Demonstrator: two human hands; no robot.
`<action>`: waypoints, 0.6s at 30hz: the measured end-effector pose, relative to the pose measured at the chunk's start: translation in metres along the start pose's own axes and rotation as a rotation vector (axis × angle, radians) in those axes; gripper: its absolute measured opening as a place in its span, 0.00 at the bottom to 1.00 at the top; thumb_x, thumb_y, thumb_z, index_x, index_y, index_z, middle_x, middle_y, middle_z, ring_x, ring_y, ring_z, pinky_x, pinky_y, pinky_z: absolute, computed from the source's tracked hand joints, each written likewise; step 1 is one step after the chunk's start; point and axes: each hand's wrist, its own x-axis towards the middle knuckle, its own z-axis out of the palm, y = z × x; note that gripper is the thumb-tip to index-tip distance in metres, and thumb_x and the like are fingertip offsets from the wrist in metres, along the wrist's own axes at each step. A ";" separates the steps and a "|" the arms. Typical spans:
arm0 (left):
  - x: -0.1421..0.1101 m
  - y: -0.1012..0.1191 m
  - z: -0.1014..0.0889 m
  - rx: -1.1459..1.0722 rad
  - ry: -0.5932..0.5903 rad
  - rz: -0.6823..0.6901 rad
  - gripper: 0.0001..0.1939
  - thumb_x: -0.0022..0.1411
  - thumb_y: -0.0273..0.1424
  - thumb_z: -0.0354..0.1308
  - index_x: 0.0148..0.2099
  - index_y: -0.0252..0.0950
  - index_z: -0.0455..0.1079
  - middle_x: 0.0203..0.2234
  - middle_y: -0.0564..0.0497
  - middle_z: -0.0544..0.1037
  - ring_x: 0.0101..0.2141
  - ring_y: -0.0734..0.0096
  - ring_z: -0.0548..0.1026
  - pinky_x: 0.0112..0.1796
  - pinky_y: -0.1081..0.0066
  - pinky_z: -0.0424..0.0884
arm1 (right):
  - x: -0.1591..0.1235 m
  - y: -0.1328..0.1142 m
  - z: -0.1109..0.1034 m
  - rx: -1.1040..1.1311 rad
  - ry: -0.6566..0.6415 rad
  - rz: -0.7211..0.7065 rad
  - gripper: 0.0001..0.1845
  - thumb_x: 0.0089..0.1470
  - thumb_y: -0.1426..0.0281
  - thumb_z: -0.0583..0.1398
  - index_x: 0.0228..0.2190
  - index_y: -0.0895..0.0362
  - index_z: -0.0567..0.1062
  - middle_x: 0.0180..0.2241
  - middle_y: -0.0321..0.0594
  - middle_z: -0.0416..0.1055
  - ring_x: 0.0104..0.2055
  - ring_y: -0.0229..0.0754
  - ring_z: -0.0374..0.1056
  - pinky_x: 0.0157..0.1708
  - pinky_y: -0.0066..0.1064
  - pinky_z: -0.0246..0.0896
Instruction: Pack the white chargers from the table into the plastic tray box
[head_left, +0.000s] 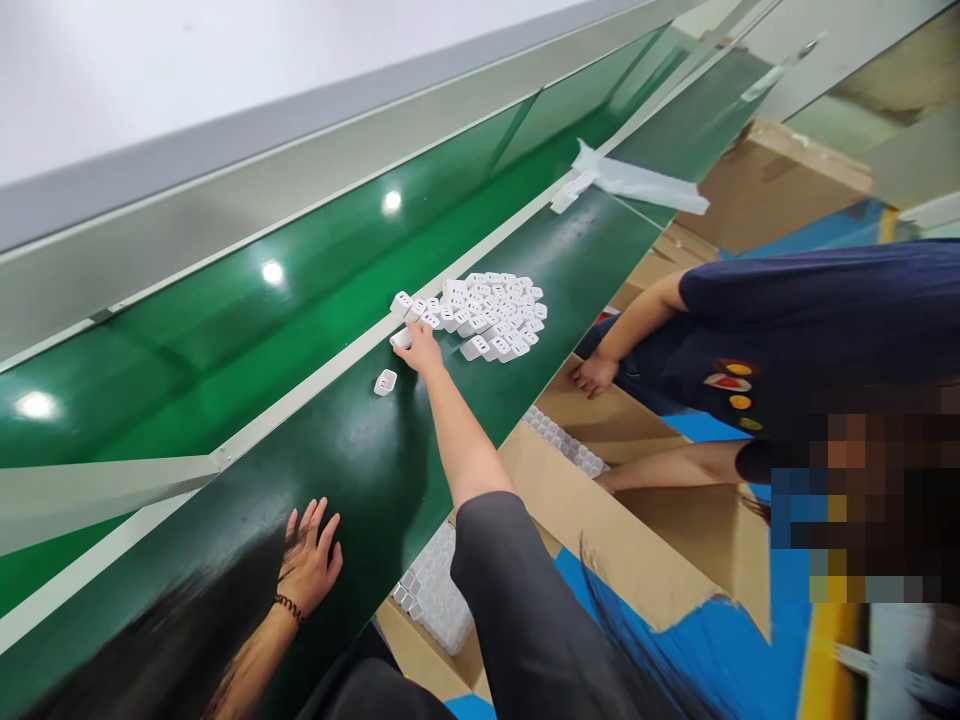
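On the green work surface (360, 450) lies a cluster of small white blocks that look like charger adapters (495, 315), packed close together. My right hand (421, 350) reaches to the near left end of the cluster, its fingers closed on a white charger adapter (401, 339). A single loose adapter (385, 382) sits apart, a little to the left of that hand. Flat and spread on the surface at lower left is my left hand (309, 560), holding nothing, with a dark coiled band on the wrist.
A pale rail (300, 400) borders the surface's far side. Clear plastic wrap (645, 185) lies farther along it. At right, a co-worker in a dark shirt (825, 320) reaches into a cardboard box (600, 520). Another box below me holds a clear plastic tray (439, 595).
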 end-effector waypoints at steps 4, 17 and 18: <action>0.000 0.001 0.002 -0.017 0.052 -0.019 0.19 0.65 0.30 0.53 0.58 0.37 0.70 0.61 0.40 0.68 0.61 0.53 0.67 0.64 0.48 0.54 | -0.044 0.004 -0.004 -0.138 -0.054 0.060 0.37 0.50 0.68 0.66 0.60 0.56 0.63 0.54 0.53 0.62 0.48 0.57 0.71 0.45 0.45 0.66; -0.002 -0.005 0.005 0.038 0.041 0.029 0.21 0.65 0.28 0.53 0.59 0.36 0.68 0.62 0.40 0.67 0.61 0.54 0.65 0.64 0.50 0.52 | -0.122 -0.017 -0.019 -0.005 0.072 -0.050 0.28 0.61 0.66 0.52 0.62 0.52 0.62 0.47 0.42 0.73 0.40 0.43 0.71 0.43 0.37 0.67; -0.002 -0.004 0.006 0.037 0.040 0.027 0.21 0.65 0.28 0.53 0.59 0.36 0.68 0.62 0.40 0.67 0.62 0.54 0.65 0.64 0.50 0.52 | -0.109 -0.016 -0.025 -0.031 0.133 -0.050 0.28 0.61 0.64 0.52 0.62 0.52 0.62 0.49 0.45 0.71 0.44 0.46 0.70 0.44 0.39 0.67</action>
